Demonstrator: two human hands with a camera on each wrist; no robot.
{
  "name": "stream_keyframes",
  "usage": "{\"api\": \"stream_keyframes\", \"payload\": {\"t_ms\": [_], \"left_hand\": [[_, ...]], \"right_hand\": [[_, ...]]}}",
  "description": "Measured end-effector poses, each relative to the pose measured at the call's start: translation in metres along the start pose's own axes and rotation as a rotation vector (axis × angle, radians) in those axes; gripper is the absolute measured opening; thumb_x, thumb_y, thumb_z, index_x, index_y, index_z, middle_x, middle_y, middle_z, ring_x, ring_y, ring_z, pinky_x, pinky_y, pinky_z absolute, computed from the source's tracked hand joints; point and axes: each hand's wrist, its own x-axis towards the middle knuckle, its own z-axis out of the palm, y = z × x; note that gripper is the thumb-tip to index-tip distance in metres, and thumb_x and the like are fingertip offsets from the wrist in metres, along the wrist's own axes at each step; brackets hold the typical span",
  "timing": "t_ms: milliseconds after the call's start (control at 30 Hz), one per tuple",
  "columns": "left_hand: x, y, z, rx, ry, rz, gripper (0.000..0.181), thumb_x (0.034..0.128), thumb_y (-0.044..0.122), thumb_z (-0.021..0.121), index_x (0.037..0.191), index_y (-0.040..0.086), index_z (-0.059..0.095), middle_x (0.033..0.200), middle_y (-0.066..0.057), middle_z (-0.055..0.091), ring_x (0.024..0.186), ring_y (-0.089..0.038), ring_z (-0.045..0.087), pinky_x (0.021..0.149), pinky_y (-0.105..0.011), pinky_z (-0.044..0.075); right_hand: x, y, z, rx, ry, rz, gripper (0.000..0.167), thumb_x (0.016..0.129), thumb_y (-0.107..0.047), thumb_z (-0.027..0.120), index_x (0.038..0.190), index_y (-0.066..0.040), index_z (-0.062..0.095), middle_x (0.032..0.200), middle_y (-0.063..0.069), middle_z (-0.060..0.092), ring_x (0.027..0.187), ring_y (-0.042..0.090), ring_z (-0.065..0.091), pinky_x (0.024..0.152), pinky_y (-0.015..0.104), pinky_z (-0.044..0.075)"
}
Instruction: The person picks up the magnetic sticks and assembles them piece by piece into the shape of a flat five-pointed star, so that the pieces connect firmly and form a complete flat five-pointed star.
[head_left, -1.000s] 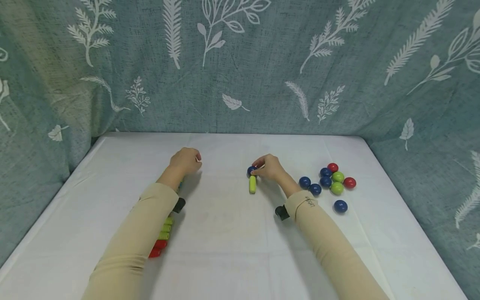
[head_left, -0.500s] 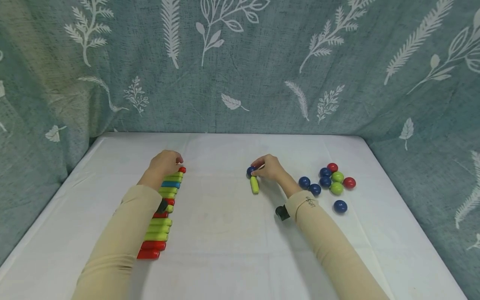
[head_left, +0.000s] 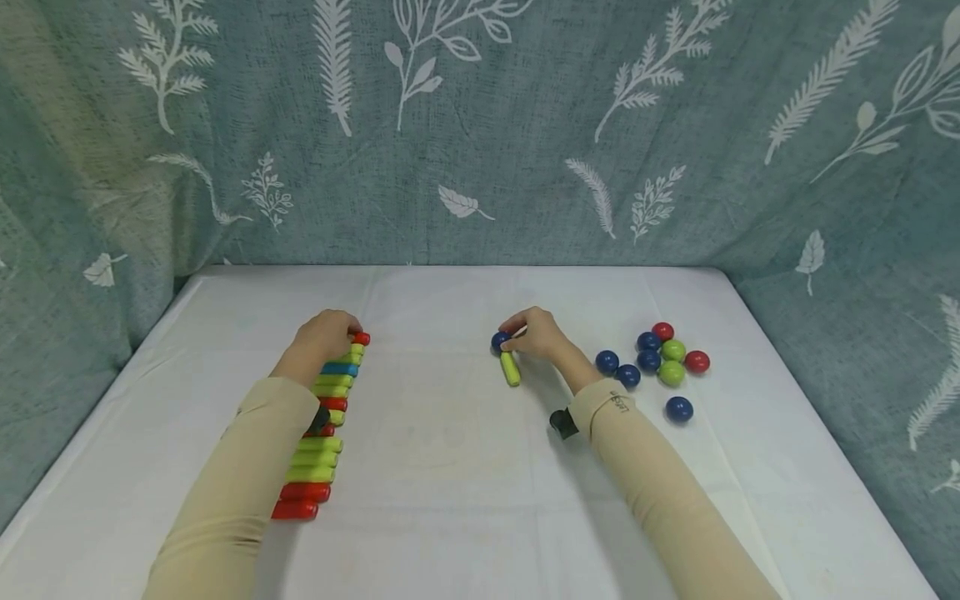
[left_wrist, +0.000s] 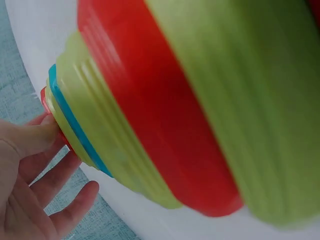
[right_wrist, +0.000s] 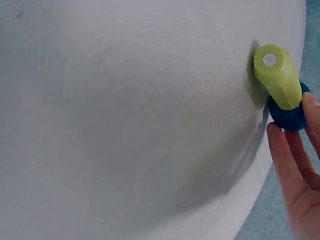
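Note:
At the far end of a row of coloured sticks [head_left: 313,459], my left hand [head_left: 322,335] pinches a red stick [head_left: 362,338] between thumb and forefinger; in the left wrist view its other fingers spread out. The row lies on the left in green, red and blue, partly hidden by the forearm. Near the middle, my right hand [head_left: 542,335] grips a dark blue ball [head_left: 498,342]. A short green stick [right_wrist: 277,77] touches that ball and points toward the near side, a pale disc in its end.
Several loose balls lie to the right: blue [head_left: 649,361], green [head_left: 672,373] and red [head_left: 697,361], with one blue ball [head_left: 679,409] apart and nearer. White cloth [head_left: 450,517] covers the table. A patterned green curtain [head_left: 525,208] hangs behind it.
My left hand has moved left and down onto the red stick at the row's far end, uncovering more of the row. The green stick at the right hand has swung slightly at its near end.

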Motion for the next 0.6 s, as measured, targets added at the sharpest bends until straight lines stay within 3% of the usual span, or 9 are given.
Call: {"api": "stream_keyframes", "payload": {"t_ms": [200,400,600], "left_hand": [[0.002,0.006,0.002,0.059,0.064,0.063,0.025,0.0921,0.0,0.046,0.113,-0.005,0.06,0.115,-0.025,0.055,0.107,-0.038,0.049,0.091,-0.049,0.041],[0.002,0.026,0.002,0.096,0.133,0.142,0.02,0.0885,0.0,0.054,0.105,-0.004,0.064,0.105,-0.02,0.06,0.099,-0.035,0.054,0.085,-0.047,0.045],[0.008,0.049,0.006,0.115,0.127,0.191,0.02,0.0892,0.005,0.057,0.106,-0.001,0.065,0.105,-0.017,0.061,0.101,-0.033,0.055,0.085,-0.045,0.045]], "right_hand": [[0.0,0.0,0.0,-0.004,-0.005,-0.002,0.029,0.081,-0.006,0.069,0.109,-0.001,0.065,0.109,0.012,0.063,0.098,0.023,0.06,0.08,0.029,0.049],[0.0,0.0,-0.001,-0.014,-0.009,0.002,0.03,0.081,-0.006,0.069,0.11,-0.002,0.065,0.11,0.012,0.063,0.099,0.024,0.06,0.082,0.029,0.049],[-0.001,0.0,0.0,-0.013,-0.009,-0.002,0.03,0.082,-0.007,0.068,0.11,-0.002,0.065,0.11,0.012,0.063,0.099,0.024,0.059,0.081,0.03,0.049]]}}
